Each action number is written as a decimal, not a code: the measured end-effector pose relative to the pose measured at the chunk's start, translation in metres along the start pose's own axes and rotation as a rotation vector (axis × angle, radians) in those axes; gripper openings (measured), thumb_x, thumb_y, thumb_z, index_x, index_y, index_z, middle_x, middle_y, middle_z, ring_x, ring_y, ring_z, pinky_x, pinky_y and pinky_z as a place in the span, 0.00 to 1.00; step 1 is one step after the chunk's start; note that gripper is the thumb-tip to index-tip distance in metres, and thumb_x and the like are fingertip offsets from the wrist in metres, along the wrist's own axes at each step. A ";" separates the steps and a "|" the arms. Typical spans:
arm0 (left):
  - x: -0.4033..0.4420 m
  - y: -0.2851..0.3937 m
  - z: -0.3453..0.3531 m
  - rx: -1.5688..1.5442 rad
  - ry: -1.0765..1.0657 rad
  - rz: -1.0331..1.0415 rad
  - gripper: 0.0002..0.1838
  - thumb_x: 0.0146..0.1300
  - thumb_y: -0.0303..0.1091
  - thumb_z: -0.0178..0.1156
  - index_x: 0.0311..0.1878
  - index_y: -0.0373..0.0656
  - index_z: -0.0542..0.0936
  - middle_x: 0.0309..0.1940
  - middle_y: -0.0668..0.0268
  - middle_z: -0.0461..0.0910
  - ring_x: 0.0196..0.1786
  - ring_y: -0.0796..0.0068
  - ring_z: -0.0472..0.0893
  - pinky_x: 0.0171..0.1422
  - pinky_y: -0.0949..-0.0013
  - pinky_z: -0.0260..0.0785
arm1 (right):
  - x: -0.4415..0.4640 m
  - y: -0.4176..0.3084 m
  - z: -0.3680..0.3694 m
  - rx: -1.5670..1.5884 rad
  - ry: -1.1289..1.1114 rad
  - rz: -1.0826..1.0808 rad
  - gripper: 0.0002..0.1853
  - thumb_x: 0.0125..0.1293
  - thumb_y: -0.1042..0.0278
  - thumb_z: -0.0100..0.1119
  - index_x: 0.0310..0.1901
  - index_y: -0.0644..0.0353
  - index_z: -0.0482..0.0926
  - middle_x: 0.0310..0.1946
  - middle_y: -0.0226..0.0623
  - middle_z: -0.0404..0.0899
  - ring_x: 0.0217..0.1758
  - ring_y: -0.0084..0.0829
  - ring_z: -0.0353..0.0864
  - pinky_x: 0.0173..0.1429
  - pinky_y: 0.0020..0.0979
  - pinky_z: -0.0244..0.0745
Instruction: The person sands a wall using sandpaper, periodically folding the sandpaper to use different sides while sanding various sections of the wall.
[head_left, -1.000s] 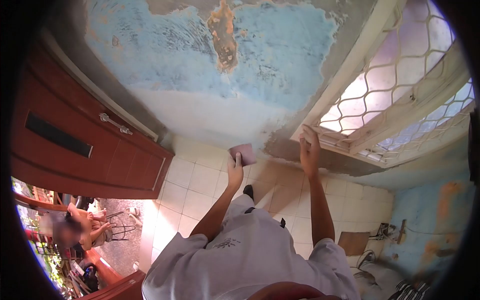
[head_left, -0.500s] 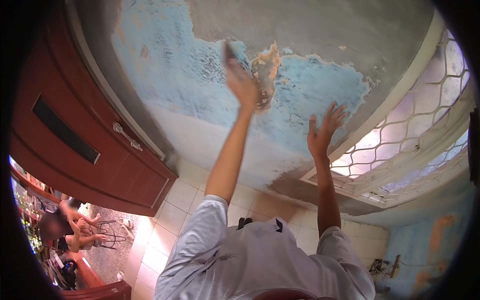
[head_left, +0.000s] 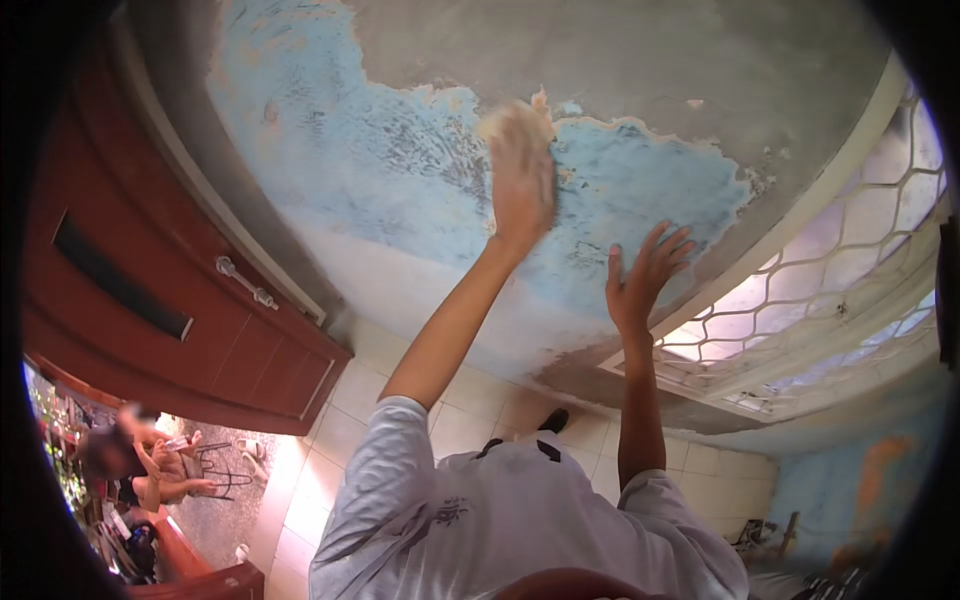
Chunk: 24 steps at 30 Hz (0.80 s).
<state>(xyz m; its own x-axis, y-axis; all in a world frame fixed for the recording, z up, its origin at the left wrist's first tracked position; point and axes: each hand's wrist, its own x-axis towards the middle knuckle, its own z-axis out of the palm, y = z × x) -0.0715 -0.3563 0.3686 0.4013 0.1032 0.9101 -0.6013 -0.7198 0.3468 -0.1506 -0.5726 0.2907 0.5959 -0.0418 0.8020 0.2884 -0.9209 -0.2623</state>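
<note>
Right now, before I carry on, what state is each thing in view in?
Wall: bare grey above, patchy below.
Blue paint: worn, ragged at the edges.
Left hand: up at the wall, blurred; grip unclear.
Right hand: open, fingers spread; wall contact unclear.
Door: open.
Window: barred, bright with light.
Floor: tiled, partly sunlit.
Other person: seated beyond the door.

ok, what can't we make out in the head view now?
All head view:
- Left hand: motion-blurred; its grip, and any object's outline beneath it, are covered by the hand itself.
- Right hand: its back faces us, hiding whether the palm touches the wall.
- Window: far side cut off by the image's edge.
- Clutter, lower left: too small to name.
</note>
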 end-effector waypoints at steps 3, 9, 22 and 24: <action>0.011 -0.036 -0.025 0.184 -0.170 0.120 0.31 0.85 0.37 0.42 0.82 0.27 0.56 0.86 0.39 0.48 0.88 0.41 0.48 0.89 0.48 0.41 | 0.005 0.005 0.006 0.006 0.024 0.029 0.46 0.80 0.44 0.52 0.86 0.63 0.44 0.86 0.66 0.31 0.87 0.75 0.26 0.82 0.75 0.27; 0.109 -0.047 -0.051 0.033 0.310 -0.194 0.31 0.86 0.38 0.38 0.83 0.26 0.53 0.85 0.38 0.48 0.87 0.38 0.46 0.89 0.49 0.40 | 0.007 -0.011 0.002 0.116 0.033 0.096 0.45 0.80 0.49 0.55 0.87 0.59 0.43 0.86 0.64 0.27 0.87 0.74 0.23 0.81 0.76 0.23; 0.084 -0.056 -0.062 0.094 0.148 -0.422 0.32 0.85 0.36 0.39 0.82 0.25 0.53 0.83 0.38 0.55 0.83 0.35 0.57 0.87 0.50 0.48 | -0.002 0.012 -0.014 0.034 -0.096 0.038 0.43 0.77 0.52 0.57 0.86 0.54 0.49 0.87 0.60 0.36 0.88 0.69 0.34 0.83 0.74 0.31; 0.066 -0.016 -0.037 -0.131 0.212 -0.426 0.31 0.85 0.38 0.38 0.81 0.24 0.55 0.82 0.35 0.54 0.83 0.36 0.56 0.86 0.50 0.51 | -0.001 0.008 -0.010 0.026 -0.075 0.048 0.43 0.77 0.52 0.56 0.87 0.54 0.49 0.87 0.60 0.36 0.88 0.68 0.34 0.83 0.74 0.31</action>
<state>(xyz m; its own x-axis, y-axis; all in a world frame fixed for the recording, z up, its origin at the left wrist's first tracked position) -0.0612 -0.3122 0.4314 0.4889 0.5171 0.7025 -0.5013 -0.4925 0.7114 -0.1565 -0.5835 0.2929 0.6640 -0.0553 0.7457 0.2767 -0.9083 -0.3137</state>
